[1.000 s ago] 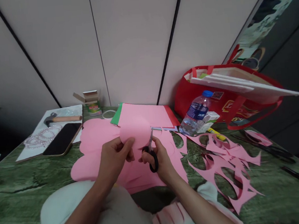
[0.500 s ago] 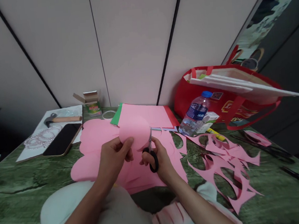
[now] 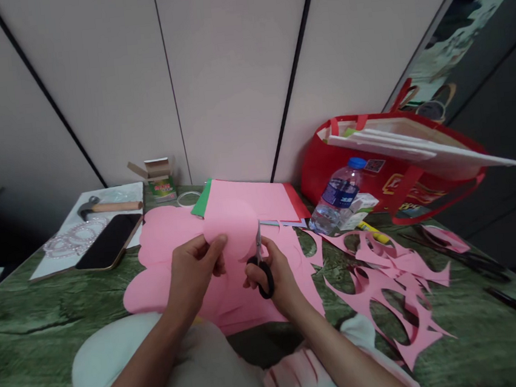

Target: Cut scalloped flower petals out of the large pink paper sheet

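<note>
A rounded piece of pink paper (image 3: 233, 220) is pinched between the thumb and fingers of my left hand (image 3: 197, 265), upright in front of me. My right hand (image 3: 274, 271) grips black-handled scissors (image 3: 266, 278), its fingers through the loops. The scissors' blades point up along the right edge of the paper piece. Beneath both hands lie larger pink paper sheets with scalloped edges (image 3: 161, 233). Behind them rests a stack of coloured paper (image 3: 253, 197), pink on top, with green and red showing at its sides.
Pink paper offcuts (image 3: 405, 301) with round holes spread to the right. A water bottle (image 3: 338, 195) leans by a red bag (image 3: 375, 176). At left are a phone (image 3: 110, 241), a hammer (image 3: 108, 206) and a small open box (image 3: 161, 181). A yellow stick (image 3: 374, 233) lies near the bottle.
My left hand and the paper piece have shifted slightly left. The scissors stay at the paper's right edge, with my right hand almost unmoved.
</note>
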{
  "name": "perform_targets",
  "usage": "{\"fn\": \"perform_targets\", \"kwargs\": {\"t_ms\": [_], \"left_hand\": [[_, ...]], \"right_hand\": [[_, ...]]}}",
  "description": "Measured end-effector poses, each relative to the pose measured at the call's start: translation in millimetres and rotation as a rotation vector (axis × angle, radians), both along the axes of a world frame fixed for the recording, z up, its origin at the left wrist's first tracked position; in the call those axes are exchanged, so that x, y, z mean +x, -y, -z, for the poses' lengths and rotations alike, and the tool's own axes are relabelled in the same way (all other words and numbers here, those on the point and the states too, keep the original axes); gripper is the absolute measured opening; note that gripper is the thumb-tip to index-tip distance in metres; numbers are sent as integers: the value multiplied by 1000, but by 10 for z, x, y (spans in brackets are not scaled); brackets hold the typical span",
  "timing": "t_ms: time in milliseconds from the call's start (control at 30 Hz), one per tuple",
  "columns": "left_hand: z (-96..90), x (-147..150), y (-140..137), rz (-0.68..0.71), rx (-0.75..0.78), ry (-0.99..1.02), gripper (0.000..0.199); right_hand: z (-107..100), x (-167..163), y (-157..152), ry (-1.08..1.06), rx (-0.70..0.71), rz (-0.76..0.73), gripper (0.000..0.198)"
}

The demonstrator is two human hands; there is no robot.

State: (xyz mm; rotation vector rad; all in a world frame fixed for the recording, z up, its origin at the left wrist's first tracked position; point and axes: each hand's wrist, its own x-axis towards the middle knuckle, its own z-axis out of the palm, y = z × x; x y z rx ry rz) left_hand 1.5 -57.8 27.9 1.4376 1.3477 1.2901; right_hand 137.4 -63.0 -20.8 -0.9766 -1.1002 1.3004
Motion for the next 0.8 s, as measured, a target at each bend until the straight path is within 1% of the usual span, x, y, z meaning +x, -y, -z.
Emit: {"fn": "perform_targets", "kwargs": {"t_ms": [133,367,567,800], "left_hand": [[1,0,-9,-7,-2,4,33],[-48,13,11,-9,-14,19,34],[-17,-5,6,-18,-9,47,34],[-9,-5,1,-17,15,-6,35]], "right_hand": [[-15,7,15,1,25,-11,55],[-59,2,38,1,-12,93,54],[-86,-26,53,-10,0,10,58],[-59,5,40,6,33,-14,58]]}}
